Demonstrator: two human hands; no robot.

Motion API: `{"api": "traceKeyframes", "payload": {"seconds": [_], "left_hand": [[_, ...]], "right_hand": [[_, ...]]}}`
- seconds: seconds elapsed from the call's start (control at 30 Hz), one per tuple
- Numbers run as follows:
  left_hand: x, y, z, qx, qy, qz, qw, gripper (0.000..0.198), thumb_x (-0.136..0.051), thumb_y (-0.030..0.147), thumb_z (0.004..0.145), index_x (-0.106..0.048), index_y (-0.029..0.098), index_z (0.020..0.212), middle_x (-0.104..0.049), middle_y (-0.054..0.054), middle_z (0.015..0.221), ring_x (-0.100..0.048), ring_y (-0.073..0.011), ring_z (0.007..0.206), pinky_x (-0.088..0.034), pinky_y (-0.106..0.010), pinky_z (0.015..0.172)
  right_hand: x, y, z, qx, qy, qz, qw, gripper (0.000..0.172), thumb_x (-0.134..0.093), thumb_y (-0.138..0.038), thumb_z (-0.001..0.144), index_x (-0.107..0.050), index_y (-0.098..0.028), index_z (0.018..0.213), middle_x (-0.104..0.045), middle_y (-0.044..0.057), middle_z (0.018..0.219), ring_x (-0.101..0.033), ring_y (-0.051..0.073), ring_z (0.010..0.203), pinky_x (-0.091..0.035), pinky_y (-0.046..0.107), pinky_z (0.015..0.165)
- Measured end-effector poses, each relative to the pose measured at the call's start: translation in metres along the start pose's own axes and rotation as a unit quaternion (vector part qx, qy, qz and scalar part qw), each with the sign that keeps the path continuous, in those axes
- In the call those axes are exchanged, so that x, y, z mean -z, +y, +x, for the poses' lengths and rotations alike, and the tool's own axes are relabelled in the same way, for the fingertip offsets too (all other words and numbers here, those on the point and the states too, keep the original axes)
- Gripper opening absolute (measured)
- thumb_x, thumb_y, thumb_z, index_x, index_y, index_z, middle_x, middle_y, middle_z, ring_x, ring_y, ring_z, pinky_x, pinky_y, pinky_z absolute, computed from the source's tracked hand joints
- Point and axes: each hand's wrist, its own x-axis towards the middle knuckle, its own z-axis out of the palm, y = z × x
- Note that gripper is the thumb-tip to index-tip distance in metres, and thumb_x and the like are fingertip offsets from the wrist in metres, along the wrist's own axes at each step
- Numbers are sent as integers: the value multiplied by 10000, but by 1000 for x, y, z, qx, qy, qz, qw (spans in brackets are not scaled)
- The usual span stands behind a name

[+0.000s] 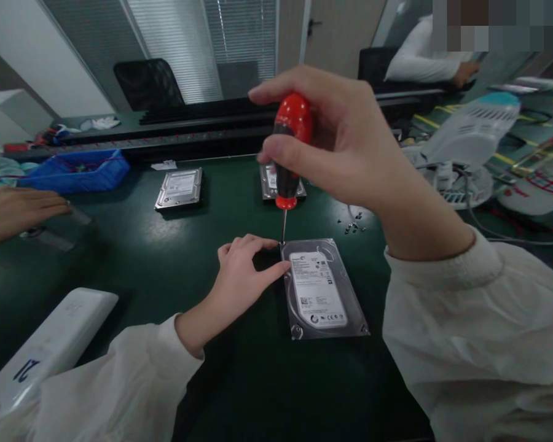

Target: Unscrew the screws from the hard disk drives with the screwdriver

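My right hand [345, 147] is closed around the red and black handle of a screwdriver [289, 153] held upright. Its tip stands on the far left corner of a silver hard drive [322, 288] lying flat on the dark green table [239, 380]. My left hand [242, 270] rests on the table beside that drive. Its thumb and forefinger touch the drive's left edge close to the screwdriver tip, with the other fingers curled.
Two more hard drives [179, 189] [271, 181] lie farther back. Several loose screws [356, 226] sit right of the screwdriver. A white device [50, 347] lies at near left, a blue bin [76, 170] at far left. Another person's hand [16, 209] rests at left; a white-sleeved person [424, 61] sits behind.
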Motion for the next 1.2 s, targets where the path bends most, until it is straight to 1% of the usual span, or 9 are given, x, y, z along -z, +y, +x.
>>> {"api": "traceKeyframes", "payload": {"seconds": [0.1,0.17,0.27,0.37,0.57,0.73,0.83,1.0,1.2], "left_hand": [[0,1,0,8,-1,0,1000,302,-824,459,963,-792,278,1203,-788,-33,1255,-676,-331,1256,-423,-577,1135],[0,1,0,11,-1,0,1000,300,-831,448,956,-793,278,1201,-787,-34,1251,-678,-334,1250,-423,-583,1134],[-1,-1,-1,10,-2,2,1000,303,-824,456,958,-792,282,1203,-783,-35,1253,-677,-342,1250,-421,-595,1135],[-1,-2,-1,12,-5,2,1000,306,-818,462,960,-791,282,1205,-781,-35,1257,-675,-343,1257,-412,-610,1144],[1,-1,-1,18,-16,4,1000,320,-797,473,974,-786,278,1227,-776,-39,1278,-674,-341,1263,-414,-619,1151],[0,-2,0,15,-12,9,1000,331,-796,492,973,-791,278,1225,-779,-36,1259,-678,-338,1255,-424,-613,1143],[1,0,0,15,-11,11,1000,318,-799,480,974,-793,284,1225,-782,-32,1260,-678,-335,1254,-425,-609,1142],[3,3,1,22,-17,2,1000,309,-803,469,972,-793,286,1220,-786,-38,1262,-676,-335,1252,-415,-612,1153],[2,-1,0,15,-15,1,1000,320,-798,481,974,-790,285,1227,-780,-37,1271,-672,-338,1262,-415,-617,1151]], "right_hand": [[-4,-4,0,16,73,-76,994,381,-712,-542,1018,-695,-161,1003,-677,31,904,-563,152,799,-451,337,792],[-4,-8,-1,-12,64,-94,993,377,-618,-538,1077,-664,-180,968,-627,5,850,-522,142,741,-422,333,740],[-1,-14,-3,-18,3,-29,999,293,-439,-332,1135,-676,-160,1129,-696,50,966,-635,191,884,-489,353,819],[2,-15,-3,3,8,48,999,259,-504,-262,1104,-700,-126,1205,-773,114,1163,-719,220,1089,-553,352,943],[0,-16,-1,-50,63,-102,992,283,-680,-471,1059,-708,-200,980,-757,48,951,-641,169,811,-505,327,765],[1,-15,-2,-32,34,-37,998,203,-535,-283,1116,-707,-180,1087,-771,48,1069,-710,171,972,-527,302,825],[1,-12,-1,-22,47,-36,998,148,-642,-354,1075,-699,-218,1082,-770,35,1088,-703,171,934,-526,306,813],[2,-9,1,-32,59,-134,989,254,-678,-445,1052,-672,-216,943,-702,41,924,-634,185,854,-487,334,787],[12,-5,-2,-9,4,-25,1000,231,-508,-260,1107,-722,-189,1159,-768,77,1229,-709,182,1057,-535,318,905]]}}
